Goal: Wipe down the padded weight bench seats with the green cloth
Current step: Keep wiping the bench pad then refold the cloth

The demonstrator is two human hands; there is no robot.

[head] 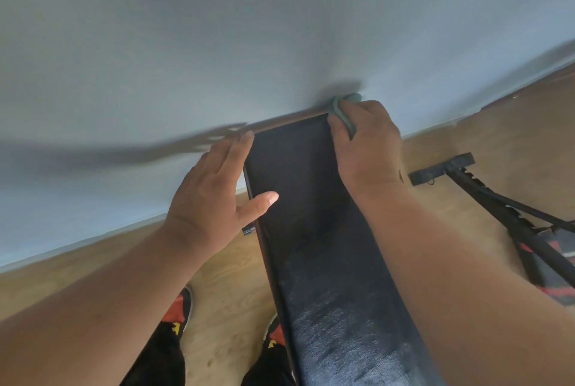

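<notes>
Now the long black bench pad (314, 230) points away toward the wall (217, 43). The right hand (365, 142) holds the green cloth (343, 108) at its far right corner. The left hand (214, 189) rests flat, fingers straight, on its left edge.

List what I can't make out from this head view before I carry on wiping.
- Cloth: mostly hidden under the right hand; its size and folds are unclear.
- Bench: near end cut off by the bottom edge; the frame below is hidden by the pad.
- Second bench: cut off by the right edge.
- Left hand: its fingertips are motion-blurred at the pad's side.

Right hand (365, 142) grips green cloth (345, 108) at bench pad (314, 223) corner.
</notes>
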